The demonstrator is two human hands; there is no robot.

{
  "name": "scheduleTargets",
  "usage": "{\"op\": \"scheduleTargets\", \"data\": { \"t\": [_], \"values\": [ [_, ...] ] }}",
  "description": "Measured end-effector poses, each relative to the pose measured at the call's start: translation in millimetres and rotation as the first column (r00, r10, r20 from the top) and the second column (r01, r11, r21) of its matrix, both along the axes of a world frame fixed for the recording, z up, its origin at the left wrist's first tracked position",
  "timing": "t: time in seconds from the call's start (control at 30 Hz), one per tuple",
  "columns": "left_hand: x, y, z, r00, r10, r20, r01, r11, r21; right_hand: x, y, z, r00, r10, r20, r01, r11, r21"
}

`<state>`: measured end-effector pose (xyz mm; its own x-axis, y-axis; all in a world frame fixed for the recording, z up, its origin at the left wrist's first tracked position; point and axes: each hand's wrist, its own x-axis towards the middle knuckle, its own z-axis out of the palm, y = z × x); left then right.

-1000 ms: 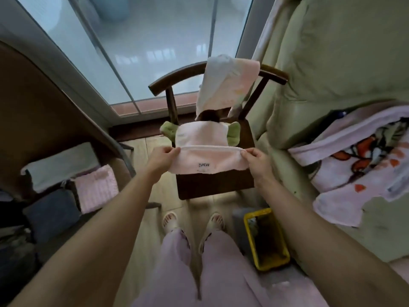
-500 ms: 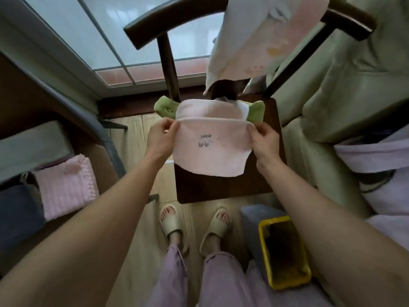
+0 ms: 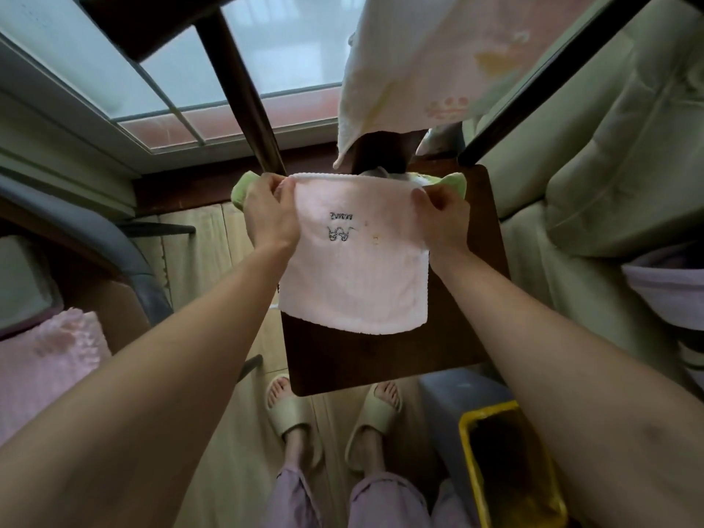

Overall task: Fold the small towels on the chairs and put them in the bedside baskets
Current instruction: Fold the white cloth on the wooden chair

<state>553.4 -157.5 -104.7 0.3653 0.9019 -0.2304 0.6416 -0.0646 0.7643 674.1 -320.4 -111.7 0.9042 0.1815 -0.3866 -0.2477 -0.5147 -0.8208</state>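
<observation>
Two hands hold one small pink towel (image 3: 354, 268) by its top corners at the centre of the frame. The left hand (image 3: 271, 215) has its fingers curled round the upper left corner; the right hand (image 3: 442, 217) pinches the upper right corner between thumb and fingers. The towel hangs flat above the dark wooden chair seat (image 3: 384, 360), with a small dark embroidered mark near its top.

Behind the hands, a green towel (image 3: 455, 182) lies on the back of the seat, its ends showing at both sides. A third towel, cream and pink with paw prints (image 3: 426, 66), hangs over the chair back at the top of the frame.

One yellow-rimmed basket (image 3: 466, 447) stands on the floor at the lower right; its inside is dark and what it holds cannot be told. Two feet in pale slippers (image 3: 293, 417) stand at the bottom centre. A pink knitted cloth (image 3: 49, 367) lies at the left edge.
</observation>
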Motion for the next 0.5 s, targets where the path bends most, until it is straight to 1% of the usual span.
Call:
{"op": "scheduleTargets", "data": {
  "t": [0.1, 0.2, 0.3, 0.43, 0.5],
  "values": [
    [-1, 2, -8, 1.0, 0.022, 0.02, -0.021, 0.997, -0.073, 0, 3, -8, 0.998, 0.055, -0.041, -0.054, 0.998, 0.026],
    [-9, 4, -14, 1.0, 0.002, -0.005, -0.003, 0.983, -0.182, -2, 2, -12, 0.994, 0.096, -0.052, -0.097, 0.995, -0.015],
    [-18, 1, -13, 0.999, -0.035, -0.028, 0.027, 0.968, -0.25, -7, -4, -12, 0.993, 0.049, -0.108, -0.051, 0.999, -0.018],
    [-39, -12, -14, 0.999, -0.016, -0.031, 0.005, 0.942, -0.334, -20, -15, -15, 0.975, -0.033, -0.221, 0.037, 0.999, 0.01],
    [-52, -23, -18, 0.997, -0.057, -0.045, 0.038, 0.935, -0.353, -30, -23, -17, 0.96, -0.064, -0.273, 0.068, 0.998, 0.005]
  ]
}}
